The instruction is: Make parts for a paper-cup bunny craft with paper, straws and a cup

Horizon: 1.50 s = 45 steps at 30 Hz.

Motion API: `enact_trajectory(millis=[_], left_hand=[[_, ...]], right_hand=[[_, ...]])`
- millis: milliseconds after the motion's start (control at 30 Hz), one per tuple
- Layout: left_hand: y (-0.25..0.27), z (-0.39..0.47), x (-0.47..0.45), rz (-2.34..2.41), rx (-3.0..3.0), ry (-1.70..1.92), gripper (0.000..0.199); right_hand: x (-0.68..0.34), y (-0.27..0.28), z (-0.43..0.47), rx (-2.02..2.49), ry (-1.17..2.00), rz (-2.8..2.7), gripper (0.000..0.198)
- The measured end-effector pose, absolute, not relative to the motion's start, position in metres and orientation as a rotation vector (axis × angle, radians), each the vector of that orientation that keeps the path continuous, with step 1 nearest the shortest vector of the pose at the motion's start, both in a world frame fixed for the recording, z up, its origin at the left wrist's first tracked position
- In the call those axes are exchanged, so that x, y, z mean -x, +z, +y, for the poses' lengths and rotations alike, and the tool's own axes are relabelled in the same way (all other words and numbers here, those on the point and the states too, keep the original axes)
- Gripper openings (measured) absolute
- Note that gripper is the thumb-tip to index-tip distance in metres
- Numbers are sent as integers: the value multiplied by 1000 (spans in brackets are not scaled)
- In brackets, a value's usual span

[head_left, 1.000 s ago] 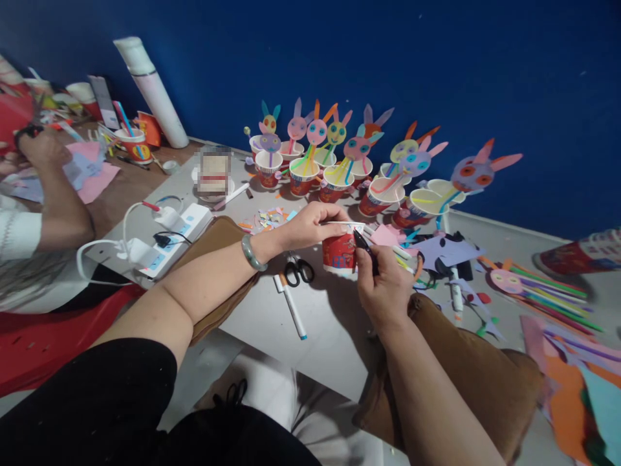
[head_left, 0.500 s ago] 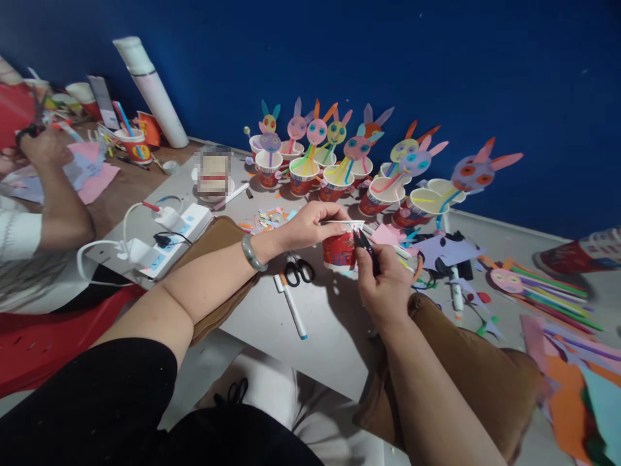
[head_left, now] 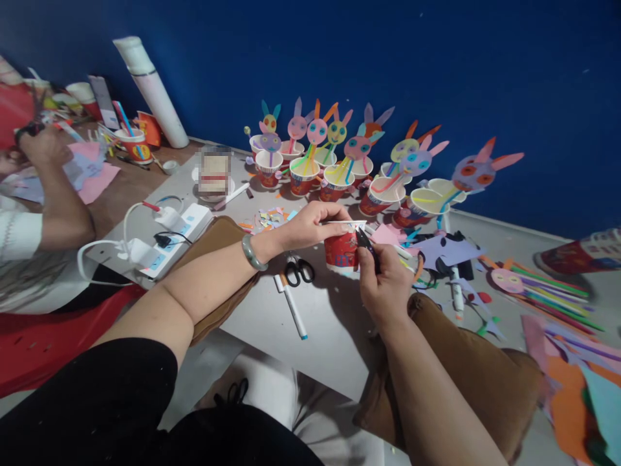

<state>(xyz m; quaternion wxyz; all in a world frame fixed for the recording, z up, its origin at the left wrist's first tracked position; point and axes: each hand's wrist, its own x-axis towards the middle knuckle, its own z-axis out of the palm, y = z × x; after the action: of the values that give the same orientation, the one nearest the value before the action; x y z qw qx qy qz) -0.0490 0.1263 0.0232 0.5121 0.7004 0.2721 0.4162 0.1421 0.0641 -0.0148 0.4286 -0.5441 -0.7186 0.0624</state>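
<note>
My left hand (head_left: pixel 324 219) grips a red paper cup (head_left: pixel 341 251) by its white rim, thumb and fingers closed on the edge. The cup is upright, just above or on the table; I cannot tell which. Wrapped in my right hand (head_left: pixel 385 281) is a slim black hand tool (head_left: pixel 367 246), its narrow end against the cup's right side below the rim. Its exact kind is hard to make out. Black-handled scissors (head_left: pixel 299 272) and a white marker (head_left: pixel 293 307) lie on the table to the left of the cup.
Behind stand several cups with paper rabbit heads (head_left: pixel 317 131) on straws. Paper scraps (head_left: pixel 439 251) and straws (head_left: pixel 557 294) cover the right. A power strip (head_left: pixel 182 239) and brown cushions (head_left: pixel 473 369) flank my arms. At left, a co-worker's hand (head_left: pixel 46 149) holds scissors near coloured paper.
The cup and the tool's tip have shifted very slightly to the right. My left hand keeps its hold on the rim.
</note>
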Motion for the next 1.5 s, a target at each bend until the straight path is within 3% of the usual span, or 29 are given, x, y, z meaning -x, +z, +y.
enact_trajectory(millis=[1200,1500], left_hand=[[26,125,46,749,-1610,971,12],[26,126,46,751,-1614,938,17]], right_hand=[[-143,-13,64,1377,48,-1879,32],[-143,-17,65,1405,53,-1843,31]])
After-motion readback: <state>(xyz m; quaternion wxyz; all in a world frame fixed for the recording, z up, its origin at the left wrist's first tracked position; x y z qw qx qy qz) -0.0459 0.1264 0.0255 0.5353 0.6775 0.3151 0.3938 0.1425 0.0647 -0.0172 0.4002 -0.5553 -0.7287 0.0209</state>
